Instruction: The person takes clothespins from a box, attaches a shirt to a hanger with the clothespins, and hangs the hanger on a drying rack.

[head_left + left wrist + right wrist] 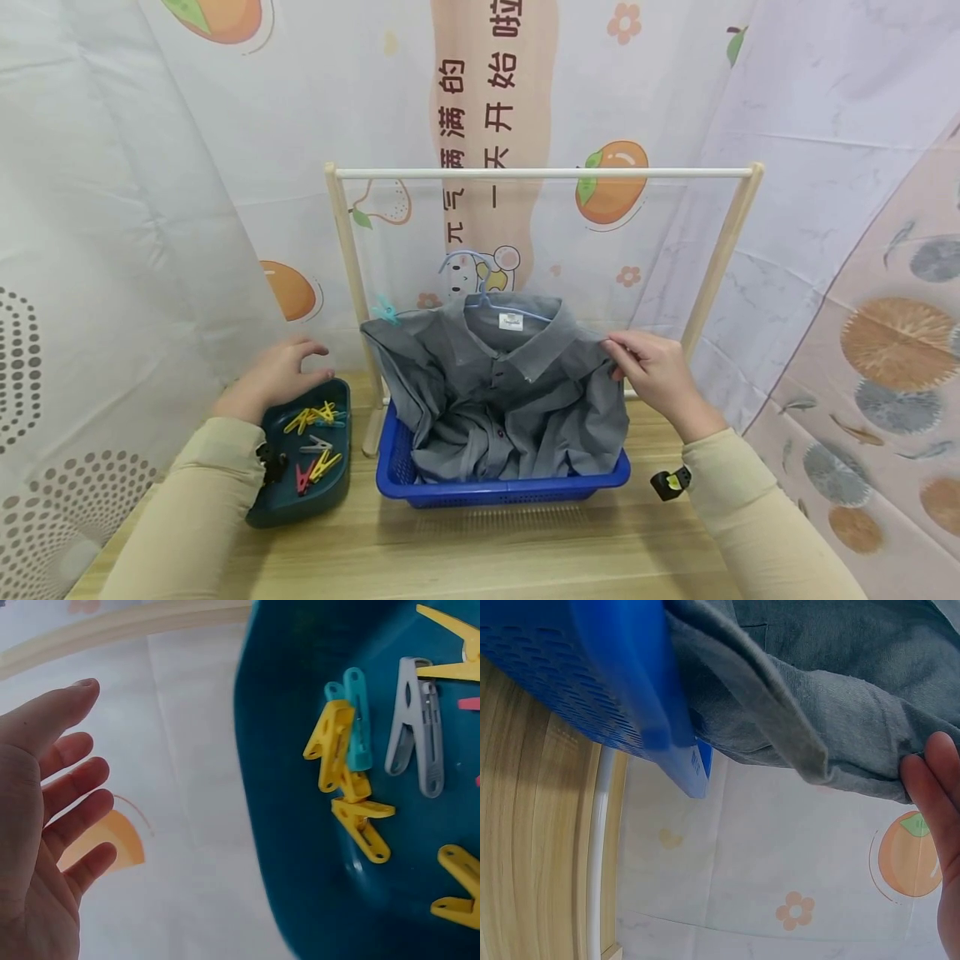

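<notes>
While hovering with left hand (281, 375) near a tray (303, 508) of clothespins (335, 746), fingers relaxed and parted, pinches a gray shirt (480, 417), on a hanger (484, 288) and bunched into a blue basket (510, 493), by its shoulder between thumb and fingers of right hand (654, 371).

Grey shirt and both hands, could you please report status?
Right hand pinching grey shirt at shoulder. Left hand empty near clip tray. Shirt on hanger, teal clip attached, lower part in blue basket. No obstruction seen.
</notes>
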